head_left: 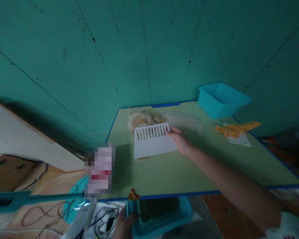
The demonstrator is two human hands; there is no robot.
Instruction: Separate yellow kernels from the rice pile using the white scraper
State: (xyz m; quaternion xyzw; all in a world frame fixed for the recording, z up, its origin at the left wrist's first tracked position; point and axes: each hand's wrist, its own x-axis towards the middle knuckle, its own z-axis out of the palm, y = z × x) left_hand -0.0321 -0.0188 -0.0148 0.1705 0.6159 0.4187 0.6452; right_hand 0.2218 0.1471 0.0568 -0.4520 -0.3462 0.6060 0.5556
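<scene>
My right hand [180, 141] is closed on the right end of a white slotted plastic plate [153, 147], a row of slots along its far edge. The plate is over the table, with a heap of yellow-brown kernels [144, 120] and pale grains [184, 122] just beyond it. A few kernels show along its near edge. Below the table's front edge, my left hand [124, 220] grips the left side of a blue plastic tray [164, 229]. Inside the tray lies a dark green, fine-textured mass [159, 209]. Some of the left hand's fingers are hidden.
A turquoise bin [221, 99] stands at the table's back right corner. An orange cloth or glove [236, 128] lies on a white sheet nearby. A pixelated box-like item [101, 171] is at the left edge. Cables [37, 212] tangle on the floor; a green wall [149, 66] rises behind.
</scene>
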